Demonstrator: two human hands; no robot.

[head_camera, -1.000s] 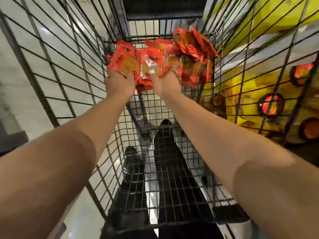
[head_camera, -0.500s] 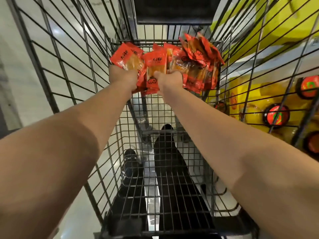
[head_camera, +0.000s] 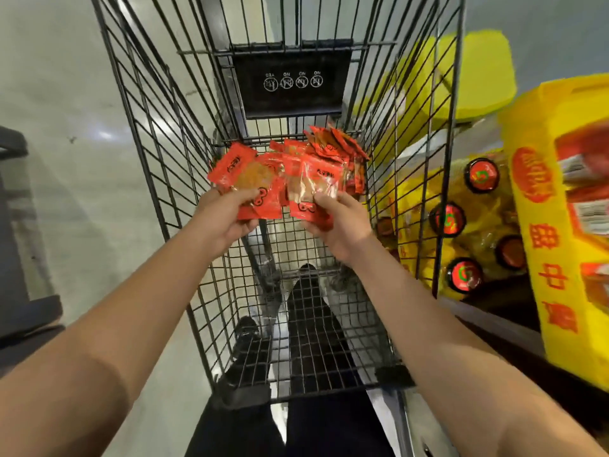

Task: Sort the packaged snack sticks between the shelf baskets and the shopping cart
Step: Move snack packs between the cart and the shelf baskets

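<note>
Both my arms reach into a black wire shopping cart (head_camera: pixel 158 133). My left hand (head_camera: pixel 224 222) grips a bunch of red snack packets (head_camera: pixel 245 176) by their lower ends. My right hand (head_camera: pixel 339 225) pinches another bunch of red snack packets (head_camera: pixel 316 179) with clear windows. Behind them a fan of more red packets (head_camera: pixel 336 146) leans at the cart's far right corner. Both bunches hang above the cart's wire floor.
A black plastic flap (head_camera: pixel 291 80) with warning icons hangs on the cart's far end. To the right stand a yellow carton (head_camera: pixel 557 258) with red characters and yellow packs with red bottle caps (head_camera: pixel 448 219). Grey floor lies left. My dark trousers show under the cart.
Both hands have drawn back toward me and lower with their packets, turning so thumbs show on top. The view has tilted up, showing the cart's far flap and the yellow carton.
</note>
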